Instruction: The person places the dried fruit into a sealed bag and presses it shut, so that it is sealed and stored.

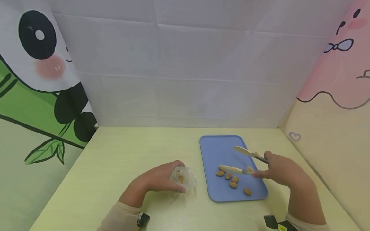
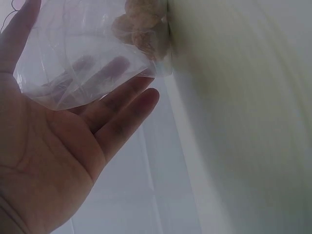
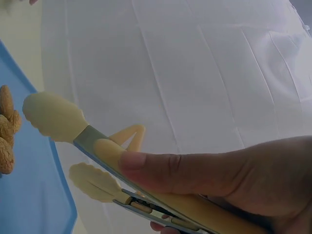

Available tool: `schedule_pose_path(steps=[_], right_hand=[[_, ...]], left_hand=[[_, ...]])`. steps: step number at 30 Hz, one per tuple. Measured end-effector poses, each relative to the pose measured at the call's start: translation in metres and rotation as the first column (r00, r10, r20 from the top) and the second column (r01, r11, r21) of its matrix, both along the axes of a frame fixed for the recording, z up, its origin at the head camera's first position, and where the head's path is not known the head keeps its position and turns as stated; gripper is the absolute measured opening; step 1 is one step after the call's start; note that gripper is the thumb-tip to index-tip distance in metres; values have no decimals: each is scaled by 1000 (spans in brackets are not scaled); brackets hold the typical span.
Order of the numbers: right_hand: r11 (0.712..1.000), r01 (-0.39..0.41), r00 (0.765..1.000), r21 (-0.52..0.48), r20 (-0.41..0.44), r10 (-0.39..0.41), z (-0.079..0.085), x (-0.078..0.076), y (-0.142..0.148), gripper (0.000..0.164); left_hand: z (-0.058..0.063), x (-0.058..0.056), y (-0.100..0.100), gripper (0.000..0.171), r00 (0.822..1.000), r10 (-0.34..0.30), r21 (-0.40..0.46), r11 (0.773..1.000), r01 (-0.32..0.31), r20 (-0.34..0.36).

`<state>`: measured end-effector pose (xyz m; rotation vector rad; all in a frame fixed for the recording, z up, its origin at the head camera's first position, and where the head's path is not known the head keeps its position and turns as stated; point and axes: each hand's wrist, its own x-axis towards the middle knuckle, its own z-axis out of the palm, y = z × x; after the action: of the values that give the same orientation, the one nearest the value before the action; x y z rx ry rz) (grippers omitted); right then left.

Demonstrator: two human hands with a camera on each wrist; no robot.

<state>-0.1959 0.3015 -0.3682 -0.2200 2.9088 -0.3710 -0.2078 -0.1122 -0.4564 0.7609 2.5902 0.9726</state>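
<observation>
My left hand (image 1: 162, 178) holds a clear, crinkly plastic bag (image 1: 188, 178) between thumb and fingers, left of the blue tray (image 1: 214, 192). Several brown nuts (image 2: 144, 24) lie at the bottom of the bag, seen through the film in the left wrist view. My right hand (image 1: 284, 170) grips a pair of tongs (image 3: 105, 146) with cream scalloped tips and metal arms. The tong tips stand apart over the tray, with nothing between them. Below them, several oval brown nuts (image 1: 233, 184) lie on the near half of the tray.
The pale yellow table (image 1: 138, 144) stretches around the tray. A white sheet (image 1: 185, 96) stands at the back. Side panels carry cartoon prints, a panda (image 1: 37, 35) on the left and a pink figure (image 1: 347, 80) on the right.
</observation>
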Motion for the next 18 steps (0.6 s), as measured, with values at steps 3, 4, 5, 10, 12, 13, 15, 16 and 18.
schedule_pose_path(steps=[3, 4, 5, 10, 12, 13, 15, 16, 18], right_hand=[[1000, -8, 1000, 13, 4, 8, -3, -2, 1, 67], [1000, -12, 1000, 14, 6, 12, -4, -3, 1, 66], [1000, -18, 1000, 16, 6, 18, -4, -4, 1, 64], [998, -48, 999, 31, 8, 48, -8, -9, 0, 59], [998, -57, 998, 33, 7, 57, -10, -11, 0, 58], [998, -61, 998, 31, 6, 61, -11, -11, 0, 56], [997, -76, 997, 28, 0, 76, -12, -12, 1, 53], [996, -87, 996, 29, -6, 87, -13, -12, 0, 51], [994, -105, 994, 25, -17, 105, -13, -12, 0, 47]], left_hand=[[-1, 0, 0, 76, 1000, 1, -9, 1000, -1, 1], [-1, 0, 0, 76, 1000, 0, -9, 1000, 0, 3], [-1, 0, 0, 76, 1000, 1, -11, 1000, -1, 5], [0, 0, 0, 76, 1000, -1, -11, 1000, 1, 6], [0, 0, 0, 76, 1000, -2, -9, 1000, 2, 8], [1, 0, 1, 76, 1000, -1, -9, 1000, 1, 10], [1, 0, 1, 76, 1000, -3, -6, 1000, 3, 11], [1, 0, 1, 76, 1000, -1, -9, 1000, 1, 13], [2, 0, 2, 77, 1000, 1, -14, 1000, -1, 13]])
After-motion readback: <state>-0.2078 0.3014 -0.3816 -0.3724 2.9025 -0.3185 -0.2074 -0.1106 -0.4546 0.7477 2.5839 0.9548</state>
